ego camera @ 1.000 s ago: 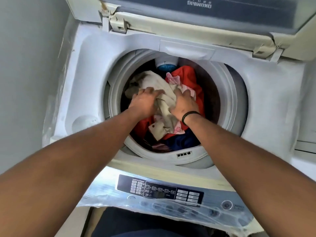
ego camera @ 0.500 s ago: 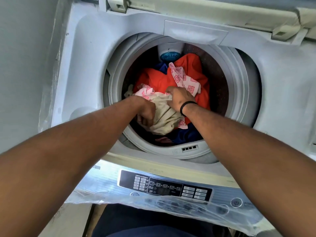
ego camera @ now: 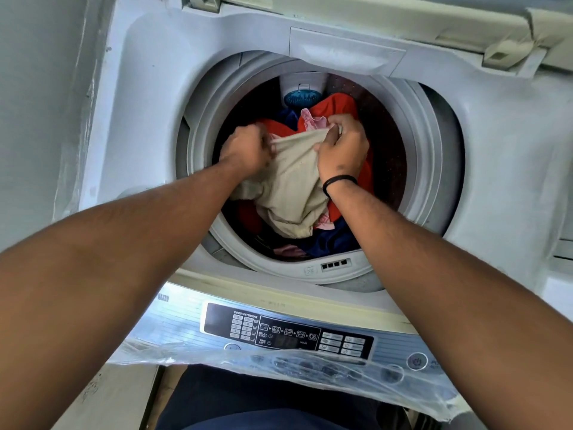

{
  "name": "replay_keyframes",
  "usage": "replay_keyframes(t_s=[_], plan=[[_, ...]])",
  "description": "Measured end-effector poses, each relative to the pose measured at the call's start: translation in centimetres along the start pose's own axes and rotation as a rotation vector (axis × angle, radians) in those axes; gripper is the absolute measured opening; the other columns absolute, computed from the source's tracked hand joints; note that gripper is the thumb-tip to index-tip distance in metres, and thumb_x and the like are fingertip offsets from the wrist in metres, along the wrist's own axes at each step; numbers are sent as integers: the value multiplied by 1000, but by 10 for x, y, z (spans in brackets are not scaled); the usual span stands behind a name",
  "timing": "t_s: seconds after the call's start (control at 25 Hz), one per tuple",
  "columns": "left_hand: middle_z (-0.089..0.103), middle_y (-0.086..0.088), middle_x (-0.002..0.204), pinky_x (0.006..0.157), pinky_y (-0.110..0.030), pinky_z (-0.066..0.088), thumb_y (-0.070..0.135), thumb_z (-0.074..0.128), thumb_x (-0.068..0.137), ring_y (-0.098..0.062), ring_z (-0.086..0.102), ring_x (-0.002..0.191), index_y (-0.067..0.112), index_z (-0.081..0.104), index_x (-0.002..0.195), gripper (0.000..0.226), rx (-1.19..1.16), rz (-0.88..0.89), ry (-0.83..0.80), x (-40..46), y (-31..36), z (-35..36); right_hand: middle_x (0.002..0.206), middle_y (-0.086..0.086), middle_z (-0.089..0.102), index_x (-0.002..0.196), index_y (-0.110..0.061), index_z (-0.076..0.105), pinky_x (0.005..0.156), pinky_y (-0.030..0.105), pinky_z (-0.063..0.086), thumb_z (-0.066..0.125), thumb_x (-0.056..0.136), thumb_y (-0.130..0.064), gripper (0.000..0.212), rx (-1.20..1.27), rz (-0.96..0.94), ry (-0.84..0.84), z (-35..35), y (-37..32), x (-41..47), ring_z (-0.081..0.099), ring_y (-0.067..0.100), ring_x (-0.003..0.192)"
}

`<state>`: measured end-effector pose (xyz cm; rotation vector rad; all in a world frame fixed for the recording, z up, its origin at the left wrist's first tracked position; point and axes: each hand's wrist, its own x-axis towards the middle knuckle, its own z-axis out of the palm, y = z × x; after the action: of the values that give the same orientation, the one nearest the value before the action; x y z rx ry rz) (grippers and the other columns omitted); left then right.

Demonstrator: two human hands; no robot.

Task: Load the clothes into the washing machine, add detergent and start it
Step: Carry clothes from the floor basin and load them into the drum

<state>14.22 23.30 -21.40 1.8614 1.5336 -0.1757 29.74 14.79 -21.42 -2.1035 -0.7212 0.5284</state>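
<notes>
- Control panel (ego camera: pixel 288 335) ran along the near edge of the washing machine (ego camera: pixel 496 156), under loose plastic film (ego camera: pixel 325 373); power button (ego camera: pixel 417 361) sat at its right end, untouched.
- Both forearms reached over the panel into the drum opening (ego camera: pixel 446 181).
- Left hand (ego camera: pixel 245 147) gripped the left end of a beige garment (ego camera: pixel 291 187), fingers curled tight round the cloth.
- Right hand (ego camera: pixel 342 147), black band at the wrist, pinched the garment's upper right edge. The cloth hung between the two hands, its lower part resting on the load.
- Beneath it lay a red garment (ego camera: pixel 336 105), pink patterned cloth (ego camera: pixel 311 121) and dark blue clothing (ego camera: pixel 328 240), all inside the drum.
- A blue-topped fitting (ego camera: pixel 302 97) stood at the far wall of the drum.
- Risk, as judged: a beige corner could be left draped over the near rim if released high, and would catch under the lid; the loose film could snag a sleeve or hide the buttons.
- Room: the opening gave space on both sides of the hands; the load sat below the rim, so pressing down looked workable. No detergent in view.
</notes>
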Motion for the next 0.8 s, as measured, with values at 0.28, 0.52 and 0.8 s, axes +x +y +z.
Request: replay_keyframes(t_s=[0.28,0.52,0.8], plan=[[-7,-5,172,119,-64,20,49,77,85,-35,0,157,40,3,162,107,275,242,-184,3,5,5,164,18,9,158,-32,15,105,42,48,77,81,-26,100,-456,-125,-449,-1,-2,-12,35,35,144],[-3,-9,171,119,-61,23,52,78,81,-34,1,157,37,12,162,106,445,225,-347,-5,-11,20,163,7,-29,158,-41,-5,117,61,25,77,81,-43,112,-884,-156,-998,0,22,-42,-2,41,152],[20,-13,168,122,-49,29,44,73,90,-32,23,154,28,27,161,86,193,294,-204,-40,-3,-47,167,11,8,159,-35,7,116,39,34,72,86,-43,98,-474,-60,-853,-62,-34,-48,29,30,148]])
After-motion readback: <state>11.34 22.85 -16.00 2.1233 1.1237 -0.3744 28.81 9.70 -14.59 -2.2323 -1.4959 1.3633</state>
